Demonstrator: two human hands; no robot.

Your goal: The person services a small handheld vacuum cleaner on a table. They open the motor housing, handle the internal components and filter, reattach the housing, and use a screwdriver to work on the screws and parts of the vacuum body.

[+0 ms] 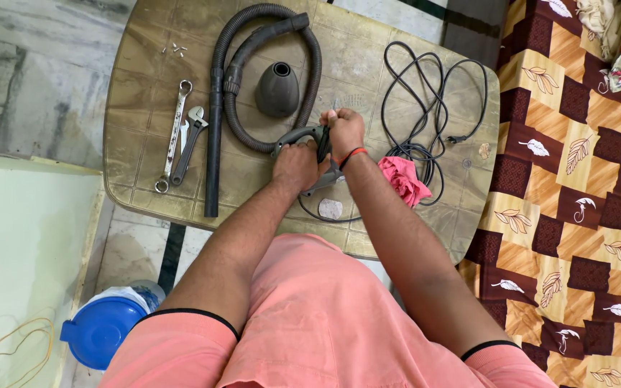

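Fingers of my right hand (344,131) are curled tight around the top of a small tool, a screwdriver as far as I can judge, whose tip is hidden behind my fist, while my left hand (297,167) is clamped around the grey handle of the blower body (309,141) to keep it from rolling. That body sits near the middle of the table (134,108), a little toward the near edge, and its black power cord (425,108) trails off in loose loops toward the right edge. To do this well, I think I should keep the tool square to the housing and press straight down before turning, since a tilted tip would likely slip out of the screw head. My left grip ought to stay firm and low so the body cannot twist. A few loose screws (175,49) already lie at the far left corner, so anything I take out belongs there too, well apart from my elbows. Just beside my right wrist lies a pink rag (405,179), and a pale round piece (330,208) rests at the near edge under my arms. Beyond my hands stand the grey cone nozzle (277,89) and the corrugated hose (267,43); the combination spanner (174,136) and adjustable wrench (190,140) lie toward the left edge.
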